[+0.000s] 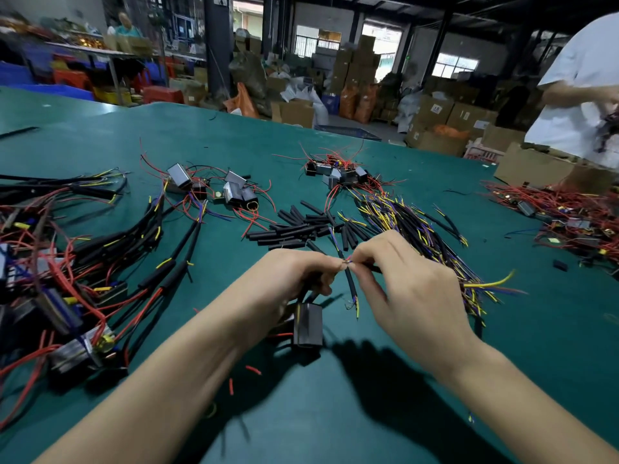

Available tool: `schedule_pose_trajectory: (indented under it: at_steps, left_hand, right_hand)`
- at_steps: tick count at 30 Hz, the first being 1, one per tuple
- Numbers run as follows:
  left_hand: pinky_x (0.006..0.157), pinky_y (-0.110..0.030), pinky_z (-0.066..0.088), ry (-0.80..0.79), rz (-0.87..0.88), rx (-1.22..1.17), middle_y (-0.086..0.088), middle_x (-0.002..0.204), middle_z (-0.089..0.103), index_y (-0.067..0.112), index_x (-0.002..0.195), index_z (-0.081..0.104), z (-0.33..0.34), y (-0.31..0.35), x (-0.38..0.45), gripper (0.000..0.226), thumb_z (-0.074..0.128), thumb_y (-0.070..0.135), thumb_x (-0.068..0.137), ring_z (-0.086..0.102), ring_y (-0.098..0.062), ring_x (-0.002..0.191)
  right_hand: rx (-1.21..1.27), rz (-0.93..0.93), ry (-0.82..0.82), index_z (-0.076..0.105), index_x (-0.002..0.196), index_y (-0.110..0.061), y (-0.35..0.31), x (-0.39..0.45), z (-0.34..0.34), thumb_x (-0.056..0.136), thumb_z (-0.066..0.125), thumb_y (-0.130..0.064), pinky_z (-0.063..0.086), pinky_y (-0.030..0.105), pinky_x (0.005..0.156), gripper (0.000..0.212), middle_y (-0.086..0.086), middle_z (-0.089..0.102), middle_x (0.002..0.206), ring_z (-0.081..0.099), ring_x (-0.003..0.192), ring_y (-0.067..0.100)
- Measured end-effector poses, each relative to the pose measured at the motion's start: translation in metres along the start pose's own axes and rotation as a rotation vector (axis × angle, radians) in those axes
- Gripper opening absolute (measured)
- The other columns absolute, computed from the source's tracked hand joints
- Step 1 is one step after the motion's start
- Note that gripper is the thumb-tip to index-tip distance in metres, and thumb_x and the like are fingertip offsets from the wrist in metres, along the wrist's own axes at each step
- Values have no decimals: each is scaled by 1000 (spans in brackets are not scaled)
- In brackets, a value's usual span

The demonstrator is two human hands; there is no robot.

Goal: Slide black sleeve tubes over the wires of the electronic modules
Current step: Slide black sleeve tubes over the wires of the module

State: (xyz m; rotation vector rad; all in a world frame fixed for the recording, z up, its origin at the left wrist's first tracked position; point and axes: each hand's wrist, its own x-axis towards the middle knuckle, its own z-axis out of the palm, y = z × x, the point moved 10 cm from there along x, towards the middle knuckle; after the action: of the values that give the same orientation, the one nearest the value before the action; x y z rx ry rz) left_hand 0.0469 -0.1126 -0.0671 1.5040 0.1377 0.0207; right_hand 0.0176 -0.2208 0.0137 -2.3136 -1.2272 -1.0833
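Observation:
My left hand (294,279) and my right hand (402,279) meet fingertip to fingertip above the green table (335,413). Between them they pinch thin coloured wire ends. A grey-black module (308,324) hangs just below my left hand by its wires. A black sheathed cable (350,283) with yellow and blue tips runs down between the two hands. Whether a sleeve tube sits in my right fingers I cannot tell. A loose pile of short black sleeve tubes (301,226) lies just beyond my hands.
Finished modules with sleeved wires (83,269) heap at the left. Bare modules (214,189) and a second cluster (338,175) lie further back. A bundle of black cables (418,226) fans out at the right. Another person (582,95) stands by a cardboard box (536,169).

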Motion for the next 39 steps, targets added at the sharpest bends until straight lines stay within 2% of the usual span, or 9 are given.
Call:
schedule_pose_trajectory:
  at_steps: [4,8,11,14,18,25,29,32,39]
  left_hand:
    - [50,-5,37,22,148,77,-1,62,54,13,61,60,-5,15,-9,25,61,13,86,49,-2,53]
    - [52,-3,36,41,188,114,-2,65,56,14,66,63,-4,19,-12,22,61,14,88,48,1,53]
    - [60,-9,38,53,225,131,-2,67,59,14,72,66,-3,19,-13,18,62,15,89,50,-6,63]
    - [67,-17,42,107,374,270,4,67,61,15,76,68,-4,30,-17,13,63,13,88,52,-6,65]
    - [68,-16,46,201,572,413,4,69,67,14,76,69,0,46,-29,5,71,12,81,56,-4,65]
    - [63,-15,43,271,709,481,4,63,63,10,72,66,0,55,-38,11,72,4,78,52,-2,60]
    - [77,-31,40,343,797,693,11,61,58,18,68,60,3,61,-47,9,67,15,72,53,-6,61]
    - [77,-35,36,430,844,807,10,61,55,17,66,54,1,64,-52,11,65,15,69,45,-12,59]
    - [69,-36,37,545,1046,861,6,62,57,11,66,54,1,71,-67,17,61,18,79,38,-9,62]
  right_hand:
    - [414,246,-119,67,90,-23,27,-1,15,91,63,-18,46,29,66,6,-15,59,84,52,74,2]
    - [583,275,-125,70,87,-18,30,1,14,84,69,-5,36,11,65,14,-15,63,79,53,73,3]
    - [654,369,-148,68,84,-22,38,-4,20,84,69,-7,39,16,59,15,-19,62,73,54,68,6]
    - [734,478,-163,65,83,-26,46,-12,29,85,69,-11,48,28,68,15,-14,67,79,59,72,9]
    - [734,505,-170,65,82,-27,46,-16,30,85,68,-10,50,31,71,17,-12,68,79,62,74,9]
    - [614,433,-126,64,83,-26,35,-10,15,83,67,-7,46,31,61,19,-8,61,72,56,63,16]
    - [447,372,-147,62,86,-29,28,-3,7,83,66,-10,46,32,72,19,-11,60,77,55,79,8]
    - [421,353,-172,58,87,-30,22,1,7,84,64,-11,48,36,68,20,-12,56,74,53,72,9]
    - [412,510,-176,62,84,-25,26,-1,17,84,63,-21,51,40,66,4,-11,61,66,56,61,16]
